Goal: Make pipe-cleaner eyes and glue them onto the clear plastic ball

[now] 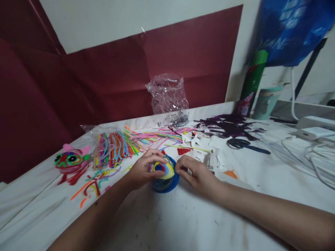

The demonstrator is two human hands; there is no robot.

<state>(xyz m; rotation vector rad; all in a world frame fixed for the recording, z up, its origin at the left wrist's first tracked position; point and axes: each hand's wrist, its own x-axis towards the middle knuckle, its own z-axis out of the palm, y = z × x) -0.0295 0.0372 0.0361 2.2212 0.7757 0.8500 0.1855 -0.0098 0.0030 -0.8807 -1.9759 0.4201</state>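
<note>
In the middle of the table, my left hand (148, 169) grips a round craft piece (164, 184) from its left side, thumb lying across the front. The piece has a fuzzy blue pipe-cleaner rim and a coil of yellow, white, red and blue on its face. Thumb and fingertips of my right hand (196, 172) pinch together at its right blue edge; what exactly lies between them is hidden. Just behind is a small red piece (184, 151). A finished-looking pink and red animal face (72, 160) with green-rimmed eyes sits at the far left.
Bundles of coloured pipe cleaners (112, 148) lie behind my left hand, with cut bits (92, 188) nearer. Scissors (247, 145), purple strands (227, 126) and an orange scrap (230, 174) lie right. A clear plastic bag (169, 94), green can (252, 83), cup (267, 104) and cables (311, 157) stand around.
</note>
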